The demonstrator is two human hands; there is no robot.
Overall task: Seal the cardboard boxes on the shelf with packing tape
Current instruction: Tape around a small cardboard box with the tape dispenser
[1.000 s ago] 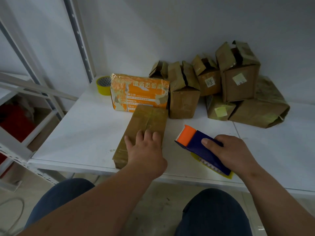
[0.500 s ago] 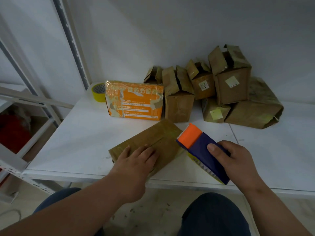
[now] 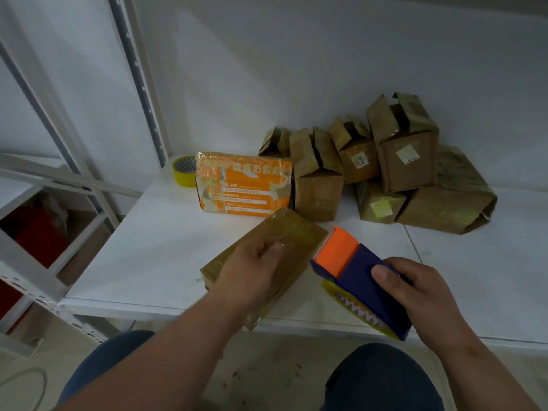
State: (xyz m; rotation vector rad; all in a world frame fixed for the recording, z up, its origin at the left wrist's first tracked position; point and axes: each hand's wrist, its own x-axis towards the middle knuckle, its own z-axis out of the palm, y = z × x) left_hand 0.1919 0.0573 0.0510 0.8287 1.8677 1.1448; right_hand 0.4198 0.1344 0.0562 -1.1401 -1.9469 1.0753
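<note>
Box in hand: a flat cardboard box (image 3: pixel 267 262) lies askew at the front edge of the shelf (image 3: pixel 148 247), one corner hanging over the lip.
Left hand: my left hand (image 3: pixel 252 271) rests on top of it, fingers curled under; whether they pinch anything I cannot tell (the view blurs there).
Right hand: my right hand (image 3: pixel 415 295) grips the blue and orange tape dispenser (image 3: pixel 355 277), its orange end just beside the box's right edge.
Progress: this box's top looks glossy, as if taped along its seam already; I judge it close to finished.
Left to do: behind, several small cardboard boxes (image 3: pixel 403 149) are heaped with flaps gaping, so most of the sealing remains.
Also there: an orange printed box (image 3: pixel 243 185) and a yellow tape roll (image 3: pixel 184 170) at the back left.
</note>
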